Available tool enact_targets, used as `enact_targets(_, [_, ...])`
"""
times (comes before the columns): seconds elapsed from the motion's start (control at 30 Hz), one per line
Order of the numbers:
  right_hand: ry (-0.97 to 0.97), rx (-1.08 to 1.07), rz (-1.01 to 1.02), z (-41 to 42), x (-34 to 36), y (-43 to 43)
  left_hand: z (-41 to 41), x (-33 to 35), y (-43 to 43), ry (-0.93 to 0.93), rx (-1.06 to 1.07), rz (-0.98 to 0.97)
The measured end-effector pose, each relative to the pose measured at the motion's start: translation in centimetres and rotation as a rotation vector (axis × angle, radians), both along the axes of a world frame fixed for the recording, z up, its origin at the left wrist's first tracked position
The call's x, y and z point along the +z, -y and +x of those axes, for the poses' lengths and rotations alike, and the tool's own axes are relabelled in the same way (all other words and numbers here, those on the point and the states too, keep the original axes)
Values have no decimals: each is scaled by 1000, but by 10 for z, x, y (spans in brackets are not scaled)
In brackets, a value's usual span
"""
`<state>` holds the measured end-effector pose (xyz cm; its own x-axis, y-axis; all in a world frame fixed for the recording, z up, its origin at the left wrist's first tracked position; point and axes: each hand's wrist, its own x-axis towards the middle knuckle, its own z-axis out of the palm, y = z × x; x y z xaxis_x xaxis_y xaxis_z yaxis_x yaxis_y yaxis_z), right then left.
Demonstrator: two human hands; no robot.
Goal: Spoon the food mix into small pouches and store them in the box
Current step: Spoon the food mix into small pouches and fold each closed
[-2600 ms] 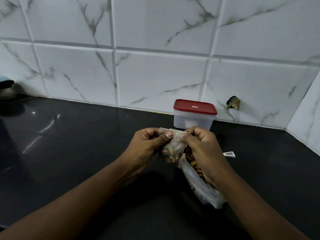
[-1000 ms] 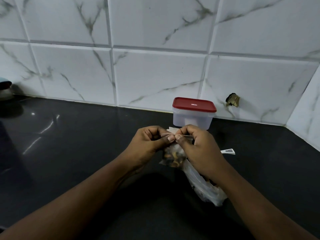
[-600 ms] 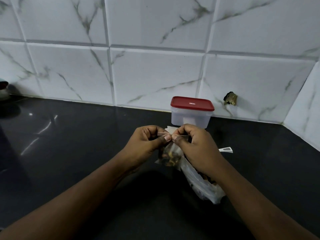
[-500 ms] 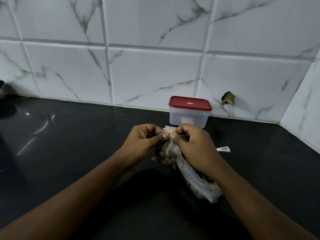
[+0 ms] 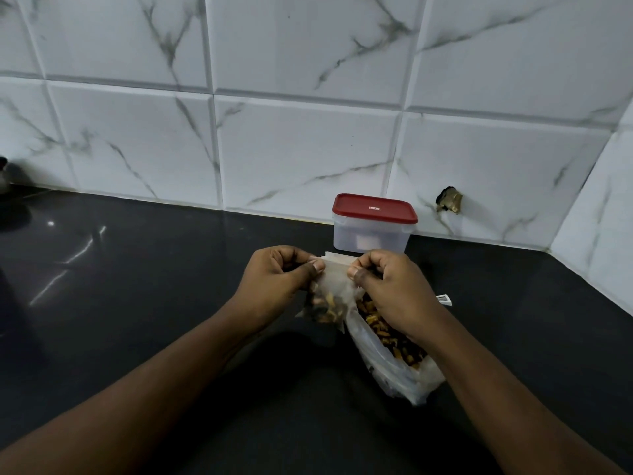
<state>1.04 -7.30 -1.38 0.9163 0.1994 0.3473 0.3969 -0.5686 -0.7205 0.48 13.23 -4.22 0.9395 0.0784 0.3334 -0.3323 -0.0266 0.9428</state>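
Observation:
A small clear pouch (image 5: 330, 296) with brown and yellow food mix in its bottom hangs above the black counter. My left hand (image 5: 277, 279) pinches its top edge at the left corner and my right hand (image 5: 394, 289) pinches the same edge at the right corner. Under my right hand lies a large clear bag of food mix (image 5: 394, 351), open toward the wall. The translucent box (image 5: 371, 234) with a red lid on it stands behind the hands against the tiles. No spoon shows clearly.
A small white piece (image 5: 444, 299) pokes out to the right of my right hand. The black counter (image 5: 137, 286) meets white marble tiles at the back and a side wall at the right. A dark object (image 5: 4, 176) sits at the far left edge.
My two thumbs, which met at the middle of the pouch's top edge, have moved apart to its two corners. The pouch stays in the same place in front of the box.

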Motion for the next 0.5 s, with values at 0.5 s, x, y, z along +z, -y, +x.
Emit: enact_targets(0.5, [154,-59,-97,-5,6,5,2,3,-23,8,180,-54])
